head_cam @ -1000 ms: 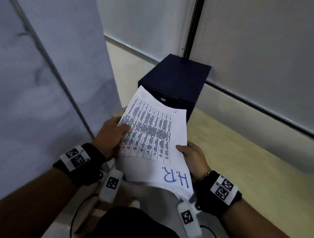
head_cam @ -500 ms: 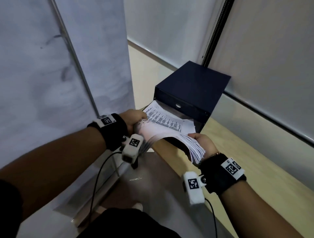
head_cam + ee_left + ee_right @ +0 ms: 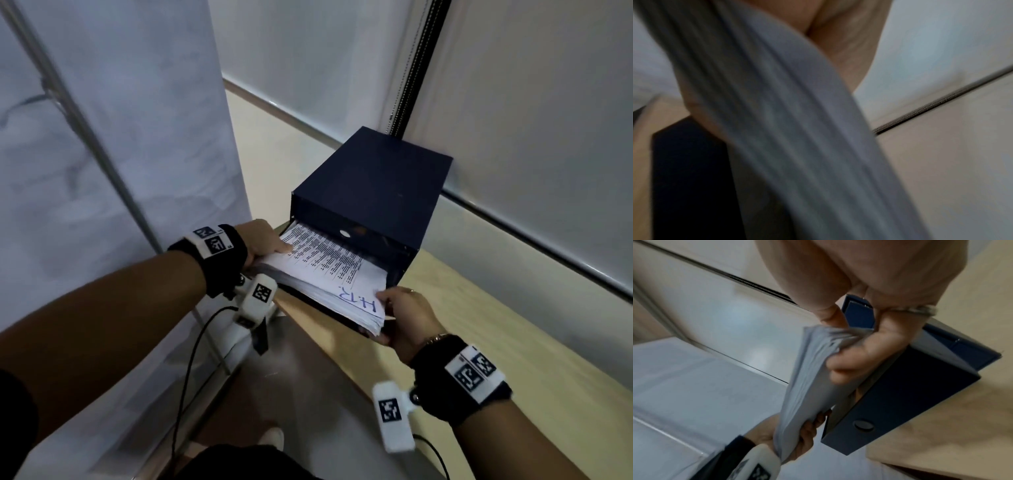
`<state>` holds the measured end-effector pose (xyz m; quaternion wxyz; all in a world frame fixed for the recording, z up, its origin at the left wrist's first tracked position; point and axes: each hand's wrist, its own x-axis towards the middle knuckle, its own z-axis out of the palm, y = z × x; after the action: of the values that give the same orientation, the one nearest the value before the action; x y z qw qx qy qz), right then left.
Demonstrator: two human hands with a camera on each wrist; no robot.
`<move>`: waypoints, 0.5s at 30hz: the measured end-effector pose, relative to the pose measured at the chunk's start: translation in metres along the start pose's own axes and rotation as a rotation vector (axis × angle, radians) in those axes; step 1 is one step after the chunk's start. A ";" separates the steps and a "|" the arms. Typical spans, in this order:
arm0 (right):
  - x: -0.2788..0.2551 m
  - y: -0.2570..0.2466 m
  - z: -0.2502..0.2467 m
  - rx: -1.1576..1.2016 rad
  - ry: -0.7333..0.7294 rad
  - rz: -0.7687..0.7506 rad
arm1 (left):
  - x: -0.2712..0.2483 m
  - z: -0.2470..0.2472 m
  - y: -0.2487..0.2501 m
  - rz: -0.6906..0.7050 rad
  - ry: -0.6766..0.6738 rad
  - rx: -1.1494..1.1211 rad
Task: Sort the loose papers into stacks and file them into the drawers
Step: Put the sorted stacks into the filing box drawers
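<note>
Over the open drawer (image 3: 346, 310), both hands grip a thick paper stack (image 3: 329, 277).

Head view looks steeply down and forward from above onto the drawer unit (image 3: 371, 192) at the desk (image 3: 479, 329) end. Left wrist view sits hard against the paper stack (image 3: 789, 129), blurred, facing the wall. Right wrist view looks upward along the fingers, close in. All three share stack and unit.
</note>
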<state>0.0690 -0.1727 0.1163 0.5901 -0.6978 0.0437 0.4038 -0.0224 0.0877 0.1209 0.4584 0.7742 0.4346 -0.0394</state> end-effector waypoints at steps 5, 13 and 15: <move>0.026 -0.007 0.003 -0.072 0.134 -0.077 | 0.020 0.007 0.025 0.128 0.130 0.271; 0.063 -0.022 0.019 -0.804 0.335 -0.295 | 0.043 0.020 0.020 0.287 0.014 0.523; 0.063 -0.021 0.021 -0.925 0.314 -0.284 | 0.042 0.024 0.018 0.331 0.038 0.622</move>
<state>0.1116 -0.1227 0.0947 0.2548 -0.9373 -0.1467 0.1871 0.0247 0.0929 0.1002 0.1924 0.9374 0.2790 -0.0805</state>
